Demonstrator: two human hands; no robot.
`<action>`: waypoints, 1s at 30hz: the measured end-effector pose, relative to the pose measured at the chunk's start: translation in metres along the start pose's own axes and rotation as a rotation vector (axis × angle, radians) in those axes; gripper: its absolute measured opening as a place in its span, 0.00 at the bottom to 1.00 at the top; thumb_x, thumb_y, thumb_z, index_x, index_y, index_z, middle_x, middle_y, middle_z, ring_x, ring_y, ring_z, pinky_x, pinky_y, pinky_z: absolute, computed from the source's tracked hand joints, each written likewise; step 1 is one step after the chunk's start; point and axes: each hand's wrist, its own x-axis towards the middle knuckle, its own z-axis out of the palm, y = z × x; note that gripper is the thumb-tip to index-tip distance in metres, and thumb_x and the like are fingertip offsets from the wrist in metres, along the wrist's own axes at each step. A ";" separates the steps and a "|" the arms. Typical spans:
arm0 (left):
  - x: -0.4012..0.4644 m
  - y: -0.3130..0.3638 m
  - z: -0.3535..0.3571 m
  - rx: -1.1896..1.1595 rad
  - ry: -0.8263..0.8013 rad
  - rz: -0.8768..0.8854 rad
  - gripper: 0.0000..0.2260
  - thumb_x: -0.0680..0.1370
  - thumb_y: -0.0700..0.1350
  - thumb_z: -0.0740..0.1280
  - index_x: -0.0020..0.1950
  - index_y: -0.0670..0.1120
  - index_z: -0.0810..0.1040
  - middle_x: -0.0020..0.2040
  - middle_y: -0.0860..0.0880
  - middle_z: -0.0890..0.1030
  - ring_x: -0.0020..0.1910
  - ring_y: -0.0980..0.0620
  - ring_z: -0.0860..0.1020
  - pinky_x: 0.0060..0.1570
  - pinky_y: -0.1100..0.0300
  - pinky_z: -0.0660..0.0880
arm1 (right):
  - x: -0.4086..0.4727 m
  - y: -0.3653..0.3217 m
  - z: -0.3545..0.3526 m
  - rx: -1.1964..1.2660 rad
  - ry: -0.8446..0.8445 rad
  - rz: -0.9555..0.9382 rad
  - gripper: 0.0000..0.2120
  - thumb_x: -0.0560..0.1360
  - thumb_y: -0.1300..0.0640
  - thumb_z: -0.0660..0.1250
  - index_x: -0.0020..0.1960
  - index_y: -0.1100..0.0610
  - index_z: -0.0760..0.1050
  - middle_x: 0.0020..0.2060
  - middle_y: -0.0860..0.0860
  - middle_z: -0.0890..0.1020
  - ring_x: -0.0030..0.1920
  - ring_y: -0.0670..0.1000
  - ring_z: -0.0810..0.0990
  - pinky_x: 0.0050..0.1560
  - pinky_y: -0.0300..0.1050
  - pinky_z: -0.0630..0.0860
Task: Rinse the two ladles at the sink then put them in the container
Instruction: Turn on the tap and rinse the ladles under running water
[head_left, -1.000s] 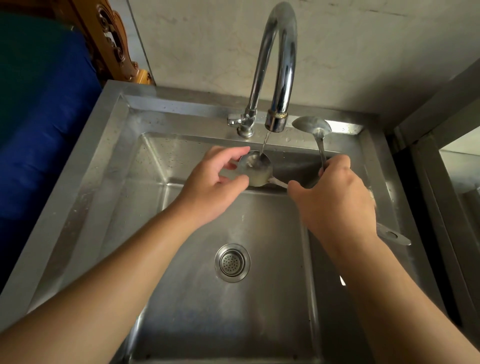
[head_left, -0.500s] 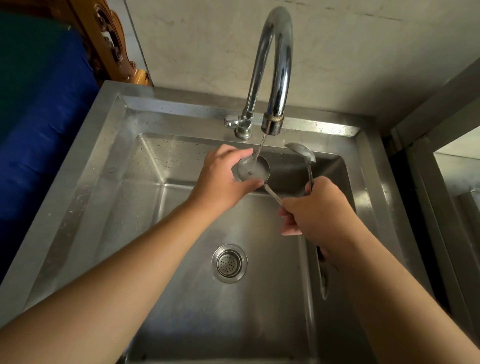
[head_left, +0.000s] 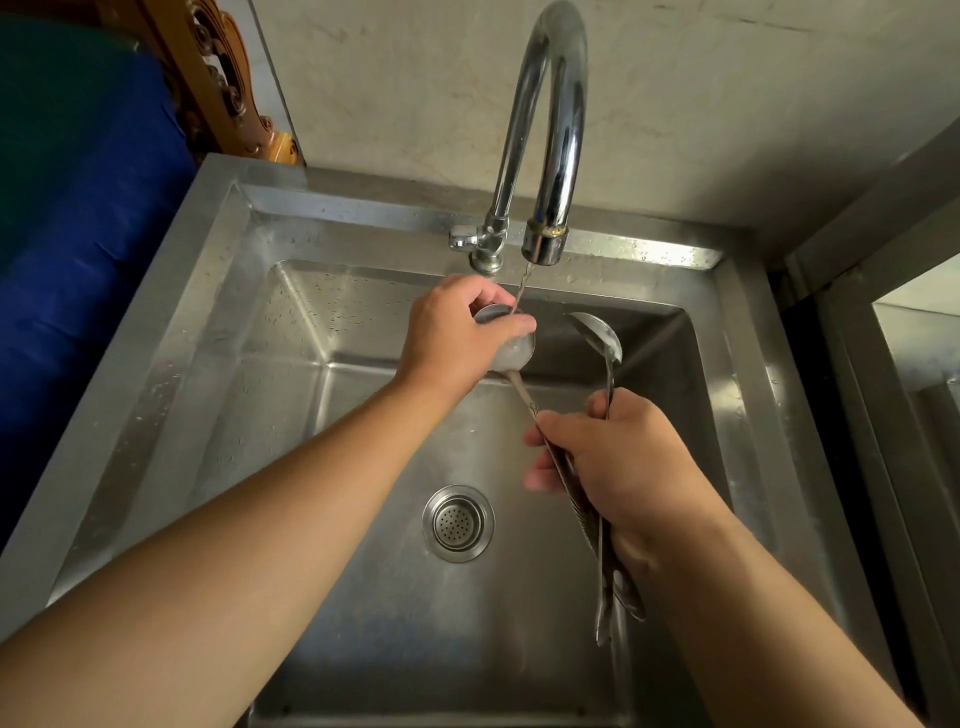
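Rinse in progress: first ladle under tap, second held clear.

Right hand (head_left: 623, 467) closed round both handles together, so one grip carries the pair. Left hand (head_left: 452, 332) cups and pinches the bowl of the first ladle (head_left: 511, 351), steadying it beneath the thin stream from the faucet (head_left: 545, 156), likely for rubbing. Second ladle (head_left: 597, 332) tilts rightward, outside the water, over the sink (head_left: 363, 415). Container not in view.
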 end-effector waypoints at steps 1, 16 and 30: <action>0.001 0.002 0.000 0.003 0.007 0.009 0.09 0.68 0.50 0.79 0.43 0.48 0.85 0.43 0.54 0.84 0.37 0.65 0.77 0.37 0.77 0.67 | -0.002 0.000 -0.001 0.027 -0.006 0.000 0.08 0.77 0.67 0.67 0.47 0.60 0.67 0.37 0.62 0.84 0.22 0.53 0.82 0.25 0.39 0.78; -0.008 0.021 -0.028 -0.279 -0.292 -0.088 0.29 0.70 0.36 0.64 0.67 0.59 0.77 0.59 0.56 0.80 0.31 0.54 0.71 0.35 0.61 0.70 | -0.021 -0.014 0.000 0.252 -0.024 0.055 0.07 0.76 0.67 0.69 0.39 0.67 0.78 0.29 0.60 0.80 0.18 0.51 0.76 0.22 0.37 0.74; -0.012 0.035 -0.018 -0.270 -0.107 -0.165 0.14 0.63 0.46 0.83 0.45 0.52 0.85 0.36 0.61 0.83 0.35 0.66 0.79 0.33 0.70 0.75 | -0.033 -0.017 0.001 0.186 -0.011 0.009 0.10 0.77 0.70 0.65 0.40 0.61 0.68 0.25 0.56 0.82 0.17 0.48 0.71 0.16 0.37 0.66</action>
